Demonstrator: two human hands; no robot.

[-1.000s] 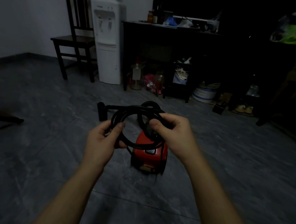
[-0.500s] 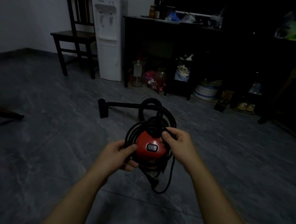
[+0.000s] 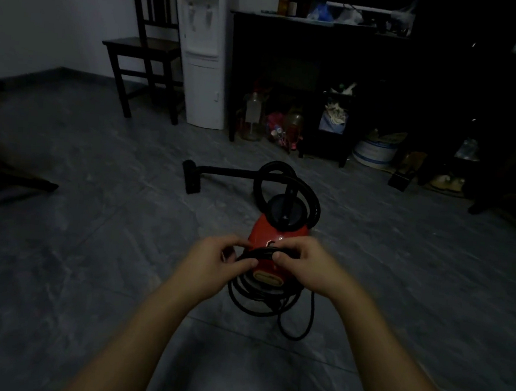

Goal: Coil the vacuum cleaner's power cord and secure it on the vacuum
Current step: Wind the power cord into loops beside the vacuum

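Observation:
A small red vacuum cleaner (image 3: 267,234) stands on the grey tiled floor in the middle of the view. Its black hose (image 3: 307,192) loops behind it and runs left to a floor nozzle (image 3: 191,177). The black power cord (image 3: 256,305) lies coiled around the vacuum's near end, with one loop trailing on the floor toward me. My left hand (image 3: 215,262) and my right hand (image 3: 303,267) both pinch the top strands of the coil over the vacuum's rear. The plug is not visible.
A dark wooden chair (image 3: 144,53) and a white water dispenser (image 3: 204,54) stand at the back left. A dark table (image 3: 323,26) with bottles, jars and a bucket (image 3: 374,151) under it fills the back. A dark object (image 3: 16,178) lies at the left edge.
The coil, held up in the air a second ago, has come down over the vacuum's body. Both hands moved down and closer together at the vacuum's near end.

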